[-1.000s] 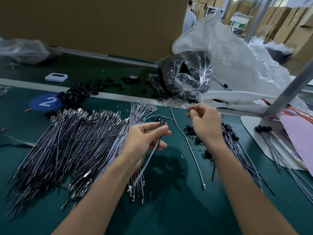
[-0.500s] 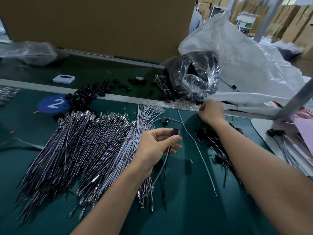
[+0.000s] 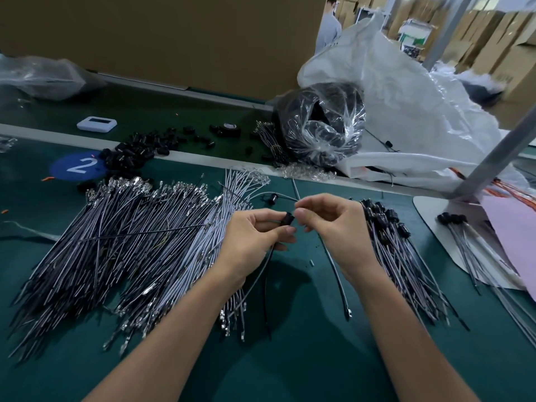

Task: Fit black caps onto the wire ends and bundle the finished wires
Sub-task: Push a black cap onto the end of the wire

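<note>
A small white device (image 3: 97,123) lies toward the desk's far left, with a blue "2" sticker (image 3: 78,166) nearer. A white sack (image 3: 406,111) slumps at the far right corner, and a pink sheet (image 3: 516,236) lies along the right edge.

my left hand (image 3: 255,237): thumb and curled fingers pinch a black cap (image 3: 290,221) | my right hand (image 3: 336,227): fingers curled, thumb and forefinger pinch a grey wire (image 3: 336,274), tips just beside my left fingertips | my forearms: bare, reaching forward from the near edge, converging, wrists apart
</note>
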`<state>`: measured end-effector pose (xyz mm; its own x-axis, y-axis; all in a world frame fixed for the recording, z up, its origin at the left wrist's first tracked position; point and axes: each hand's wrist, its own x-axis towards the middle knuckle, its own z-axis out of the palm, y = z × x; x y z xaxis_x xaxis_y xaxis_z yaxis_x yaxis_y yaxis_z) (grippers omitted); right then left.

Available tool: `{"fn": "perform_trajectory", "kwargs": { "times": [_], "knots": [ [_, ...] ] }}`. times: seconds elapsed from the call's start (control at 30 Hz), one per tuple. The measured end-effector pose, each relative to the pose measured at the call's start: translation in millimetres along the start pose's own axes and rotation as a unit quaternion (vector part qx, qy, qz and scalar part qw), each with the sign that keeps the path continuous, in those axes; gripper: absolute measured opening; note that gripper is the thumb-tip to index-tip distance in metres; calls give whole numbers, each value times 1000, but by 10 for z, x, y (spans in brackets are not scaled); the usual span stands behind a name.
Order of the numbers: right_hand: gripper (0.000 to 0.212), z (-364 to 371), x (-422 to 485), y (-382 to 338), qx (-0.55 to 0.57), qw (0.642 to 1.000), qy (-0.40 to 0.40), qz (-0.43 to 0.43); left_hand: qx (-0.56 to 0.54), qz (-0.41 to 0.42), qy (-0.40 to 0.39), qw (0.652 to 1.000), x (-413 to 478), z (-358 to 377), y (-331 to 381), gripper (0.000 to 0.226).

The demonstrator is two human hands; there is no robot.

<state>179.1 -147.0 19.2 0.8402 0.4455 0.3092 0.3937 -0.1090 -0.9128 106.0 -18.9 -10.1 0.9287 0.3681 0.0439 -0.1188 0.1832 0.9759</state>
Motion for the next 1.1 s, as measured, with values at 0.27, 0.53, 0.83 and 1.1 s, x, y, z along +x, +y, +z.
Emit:
{"fn": "perform_trajectory", "kwargs": {
  "times": [0.27,0.53,0.83,1.1],
  "knots": [
    [14,-49,-4,41,-19,1000,-19,-9,70,41,-7,997,1,-15,-14,28],
    [25,-202,-10,22,-15,997,-72,-11,25,42,-6,999,-2,-13,0,19],
    [25,-206,-19,63,-97,994,-48,-14,118,103,-5,988,-12,15,-59,16],
    [17,-254,-20,49,-87,994,-69,-3,123,91,-15,988,-12,9,-64,16]
  ]
}}
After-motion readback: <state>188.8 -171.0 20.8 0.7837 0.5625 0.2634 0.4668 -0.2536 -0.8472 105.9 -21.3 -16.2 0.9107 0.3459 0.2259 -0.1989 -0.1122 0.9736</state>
